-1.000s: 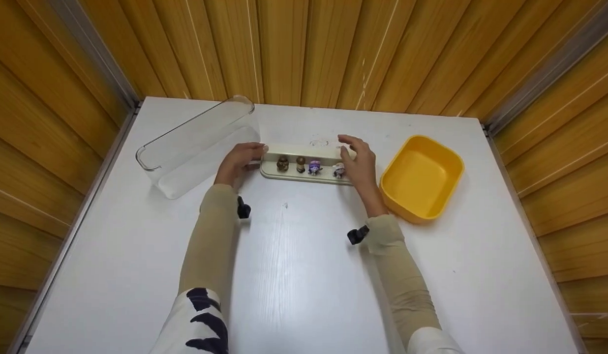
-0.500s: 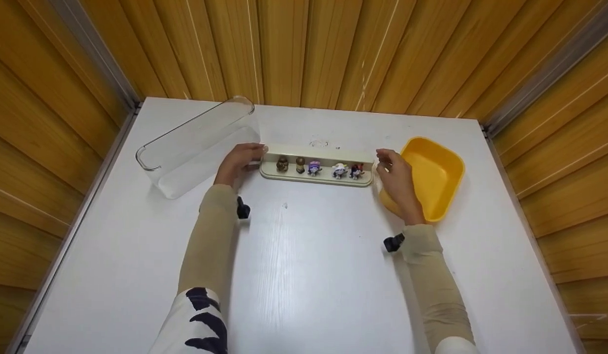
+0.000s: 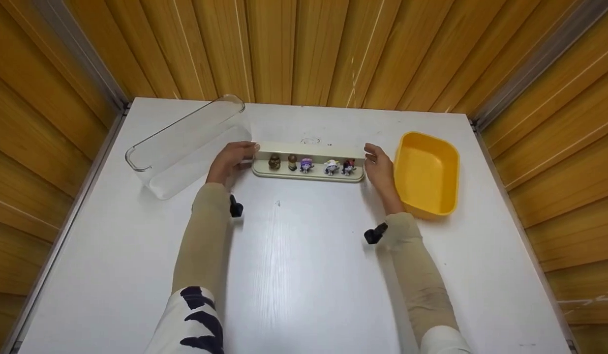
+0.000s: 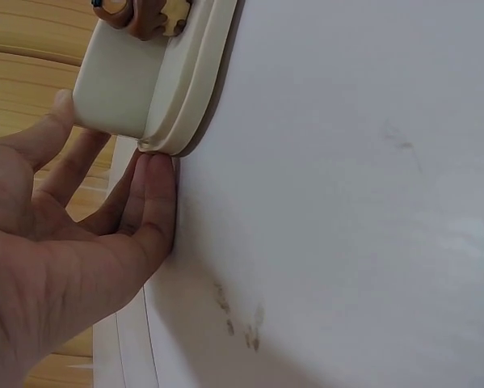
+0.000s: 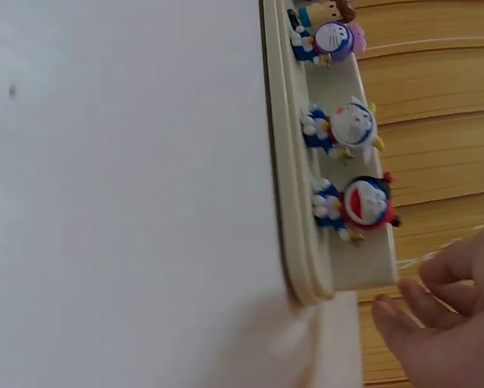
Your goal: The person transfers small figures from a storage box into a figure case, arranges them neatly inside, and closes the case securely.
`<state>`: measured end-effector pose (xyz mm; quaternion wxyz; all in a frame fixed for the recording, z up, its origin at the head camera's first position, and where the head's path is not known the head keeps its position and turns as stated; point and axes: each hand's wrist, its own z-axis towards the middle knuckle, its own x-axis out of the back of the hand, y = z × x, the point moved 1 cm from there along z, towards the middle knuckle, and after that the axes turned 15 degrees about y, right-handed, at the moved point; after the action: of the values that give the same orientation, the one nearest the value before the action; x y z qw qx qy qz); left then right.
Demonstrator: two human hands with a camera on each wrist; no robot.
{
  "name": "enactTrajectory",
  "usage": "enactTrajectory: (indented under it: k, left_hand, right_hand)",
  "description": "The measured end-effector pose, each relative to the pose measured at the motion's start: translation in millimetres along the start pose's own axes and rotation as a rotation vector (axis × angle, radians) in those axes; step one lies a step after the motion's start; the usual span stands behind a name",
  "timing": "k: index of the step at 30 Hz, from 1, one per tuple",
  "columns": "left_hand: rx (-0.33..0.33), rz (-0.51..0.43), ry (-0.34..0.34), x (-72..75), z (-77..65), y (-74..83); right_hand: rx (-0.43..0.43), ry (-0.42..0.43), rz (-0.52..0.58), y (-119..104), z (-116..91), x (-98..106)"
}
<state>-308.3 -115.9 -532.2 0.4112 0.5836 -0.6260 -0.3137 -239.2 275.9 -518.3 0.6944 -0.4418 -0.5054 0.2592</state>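
Observation:
A cream display stand (image 3: 309,177) with a raised step at the back lies across the far middle of the table. Several small figurines stand in a row on it: two brown ones, a purple-capped one (image 3: 306,165), a white-hatted one (image 5: 351,125) and a red-and-black one (image 5: 364,202). My left hand (image 3: 230,156) holds the stand's left end; in the left wrist view the thumb is at the step's top and fingertips press at the base. At the right end is my right hand (image 3: 380,169), fingers loosely bent, fingertips close beside the corner in the right wrist view.
A long clear box (image 3: 186,147) sits at the back left, beyond my left hand. Close to my right wrist stands a yellow container (image 3: 426,172). Wood-patterned panels (image 3: 323,49) rise behind the white table (image 3: 304,275).
My right hand first moved right, off the figurines and partly over the yellow container, then came back left to the stand's right end. The left hand stays at the left end.

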Motion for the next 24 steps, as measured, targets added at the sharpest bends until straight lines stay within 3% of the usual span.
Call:
enactTrajectory:
  k: [4,6,9,12,16,18,20,24]
  left_hand:
    - [-0.044,0.014,-0.037,-1.8,0.3,0.4]
    - [-0.106,0.068,-0.034,-2.5,0.1,0.7]
    - [-0.212,0.191,0.012,-3.0,0.2,2.2]
    - [-0.277,0.304,0.040,-3.9,0.3,3.2]
    - [-0.350,0.371,0.040,-1.0,-3.9,6.0]
    - [-0.474,0.411,0.071,3.6,-10.1,10.4]
    - [-0.669,0.491,0.110,10.1,-20.4,17.8]
    - [-1.077,0.786,0.241,30.9,-48.2,37.0]
  right_hand:
    - [-0.048,0.069,0.161,16.5,2.5,-13.9]
    - [-0.039,0.062,0.193,22.7,5.6,-15.8]
    - [-0.004,0.021,0.187,30.5,10.9,-16.7]
    - [0.024,-0.012,0.173,37.3,13.6,-16.2]
    - [0.052,-0.048,0.168,46.0,13.0,-16.0]
    - [0.061,-0.065,0.150,49.1,12.9,-16.7]
    - [0.069,-0.076,0.131,50.2,13.5,-17.1]
    - [0.082,-0.079,0.098,49.9,16.5,-14.8]
